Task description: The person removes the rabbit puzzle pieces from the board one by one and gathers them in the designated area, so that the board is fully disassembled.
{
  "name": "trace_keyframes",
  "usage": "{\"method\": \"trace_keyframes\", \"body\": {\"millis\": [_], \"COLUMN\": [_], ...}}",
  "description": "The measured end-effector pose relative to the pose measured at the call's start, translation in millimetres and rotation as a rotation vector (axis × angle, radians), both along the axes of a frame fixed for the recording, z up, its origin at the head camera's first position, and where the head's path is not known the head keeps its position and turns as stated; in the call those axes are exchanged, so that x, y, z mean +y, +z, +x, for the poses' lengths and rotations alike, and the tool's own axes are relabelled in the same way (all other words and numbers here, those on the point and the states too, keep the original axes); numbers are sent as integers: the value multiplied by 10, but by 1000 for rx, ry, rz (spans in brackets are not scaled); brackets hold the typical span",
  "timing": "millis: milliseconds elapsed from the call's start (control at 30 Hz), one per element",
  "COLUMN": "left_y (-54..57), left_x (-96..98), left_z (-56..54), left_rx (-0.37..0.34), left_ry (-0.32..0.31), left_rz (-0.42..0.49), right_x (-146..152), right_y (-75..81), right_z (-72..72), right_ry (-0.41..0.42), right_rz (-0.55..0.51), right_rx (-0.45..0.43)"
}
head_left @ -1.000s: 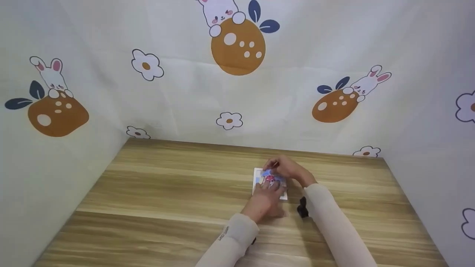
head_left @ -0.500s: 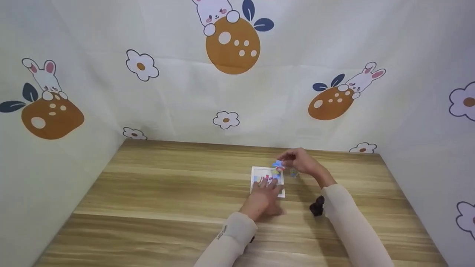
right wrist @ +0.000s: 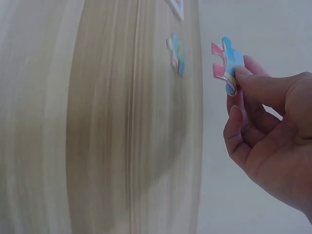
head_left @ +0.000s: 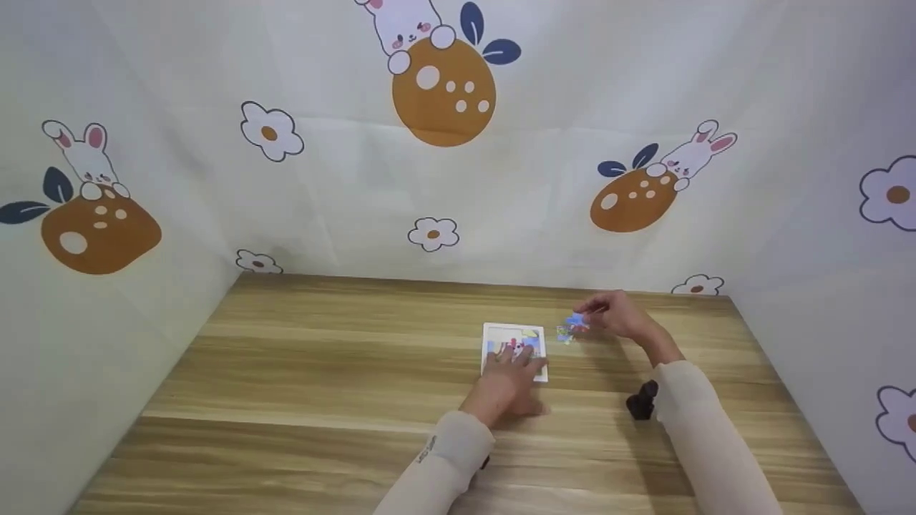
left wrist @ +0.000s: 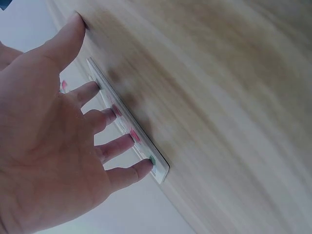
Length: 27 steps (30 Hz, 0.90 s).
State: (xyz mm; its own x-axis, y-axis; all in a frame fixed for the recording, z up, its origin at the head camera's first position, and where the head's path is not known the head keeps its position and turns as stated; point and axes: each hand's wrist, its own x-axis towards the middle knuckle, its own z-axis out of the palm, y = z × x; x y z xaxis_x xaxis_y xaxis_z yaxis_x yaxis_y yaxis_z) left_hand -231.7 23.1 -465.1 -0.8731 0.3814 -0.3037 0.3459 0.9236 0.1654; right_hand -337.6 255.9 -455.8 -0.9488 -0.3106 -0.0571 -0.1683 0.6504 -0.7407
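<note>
A small jigsaw puzzle with a white frame point(head_left: 533, 377) lies on the wooden table, part of its picture covered by my left hand point(head_left: 509, 383). The spread fingertips of that hand press on the puzzle, as the left wrist view shows along the puzzle's edge point(left wrist: 163, 170). To the right, my right hand point(head_left: 621, 315) pinches a blue and pink jigsaw piece point(right wrist: 229, 63) between thumb and fingers, raised above the table. Another jigsaw piece point(head_left: 565, 334) lies on the table between the puzzle and my right hand.
The wood-grain table point(head_left: 322, 357) is bordered by a cream curtain point(head_left: 343, 179) printed with rabbits, oranges and flowers. A black wrist device point(head_left: 642, 400) hangs under my right sleeve point(head_left: 708, 422).
My right hand has lifted the blue and pink jigsaw piece off the puzzle and carried it to the right. My left hand has stayed on the puzzle.
</note>
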Motion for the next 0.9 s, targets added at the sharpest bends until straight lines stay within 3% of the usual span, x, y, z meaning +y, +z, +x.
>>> {"method": "trace_keyframes", "body": {"millis": [467,733,900], "left_y": [-26,-12,12], "left_x": [-1,-29,-102], "left_z": [-21,-18,-31], "left_rx": [-19,-46,-91], "left_ry": [-4,-28,-37], "left_rz": [-12,-1,56], "right_x": [164,119,98], "right_y": [-190,-301,-341], "right_z": [-9,-9,-21], "right_ry": [-57,-119,-98], "right_rz": [70,96,79], "right_rx": [-71,-41,-6]}}
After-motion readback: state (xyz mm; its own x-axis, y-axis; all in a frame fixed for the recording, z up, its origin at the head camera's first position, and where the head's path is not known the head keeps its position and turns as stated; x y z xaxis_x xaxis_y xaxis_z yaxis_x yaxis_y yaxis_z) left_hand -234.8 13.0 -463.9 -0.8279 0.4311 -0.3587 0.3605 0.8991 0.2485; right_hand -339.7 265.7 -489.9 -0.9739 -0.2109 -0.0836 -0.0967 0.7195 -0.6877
